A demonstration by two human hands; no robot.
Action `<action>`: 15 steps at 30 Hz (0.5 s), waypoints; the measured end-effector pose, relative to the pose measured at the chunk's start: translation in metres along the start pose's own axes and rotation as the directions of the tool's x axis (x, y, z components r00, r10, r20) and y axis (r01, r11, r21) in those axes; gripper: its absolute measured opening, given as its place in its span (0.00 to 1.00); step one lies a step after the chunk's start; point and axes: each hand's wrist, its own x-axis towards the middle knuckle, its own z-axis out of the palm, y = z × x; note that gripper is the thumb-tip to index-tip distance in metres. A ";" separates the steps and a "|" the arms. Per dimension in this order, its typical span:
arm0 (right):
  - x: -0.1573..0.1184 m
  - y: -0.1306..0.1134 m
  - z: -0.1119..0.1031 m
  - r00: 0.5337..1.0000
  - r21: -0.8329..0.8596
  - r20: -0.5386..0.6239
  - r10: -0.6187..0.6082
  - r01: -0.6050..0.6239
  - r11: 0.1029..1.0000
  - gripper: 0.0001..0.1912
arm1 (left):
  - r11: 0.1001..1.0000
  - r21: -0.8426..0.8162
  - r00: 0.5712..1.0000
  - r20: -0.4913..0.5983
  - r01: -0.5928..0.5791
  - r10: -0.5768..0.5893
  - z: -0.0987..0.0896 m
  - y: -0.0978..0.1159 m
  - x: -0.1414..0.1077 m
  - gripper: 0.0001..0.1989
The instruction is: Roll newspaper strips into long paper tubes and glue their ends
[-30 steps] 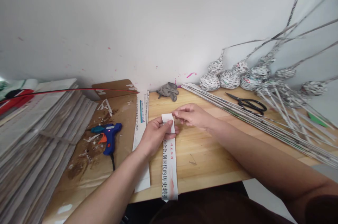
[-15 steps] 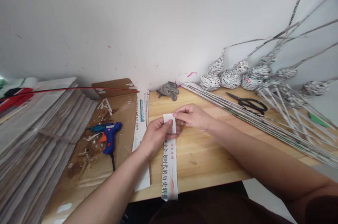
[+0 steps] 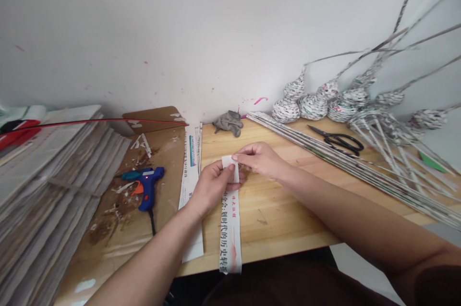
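A long strip of printed newspaper runs toward me over the wooden table, its near end hanging past the front edge. My left hand grips the strip near its far end, thumb on top and fingers underneath. At the far end's upper right corner, my right hand pinches the paper between thumb and fingertips. The right hand's other fingers are curled and partly hidden. Just left of my left hand lie more newspaper strips, flat on the table.
A blue glue gun lies on stained cardboard at left, beside a tall newspaper stack. A grey crumpled glove-like cloth is by the wall. At right are rolled paper sticks, black scissors and several woven paper gourds.
The right hand's fingertips have shifted slightly left along the strip's top end. The left hand keeps its hold, and the view has moved a little.
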 end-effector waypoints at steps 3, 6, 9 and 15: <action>0.001 0.003 0.001 0.999 -0.013 -0.041 -0.030 0.029 0.999 0.13 | 1.000 0.003 1.000 0.013 -0.001 0.001 0.000 0.000 0.000 0.17; 0.003 0.007 0.002 0.997 -0.020 -0.051 -0.058 0.057 0.998 0.13 | 1.000 0.002 1.000 0.023 0.000 0.000 0.001 0.001 0.000 0.16; 0.002 0.008 0.003 0.998 0.023 -0.048 -0.043 0.044 0.999 0.14 | 1.000 0.003 0.999 0.040 -0.006 0.006 0.002 0.001 -0.001 0.14; -0.002 0.004 0.007 0.999 0.163 0.030 0.035 -0.039 0.986 0.19 | 0.997 0.056 0.995 0.088 -0.049 0.044 0.002 0.004 -0.003 0.10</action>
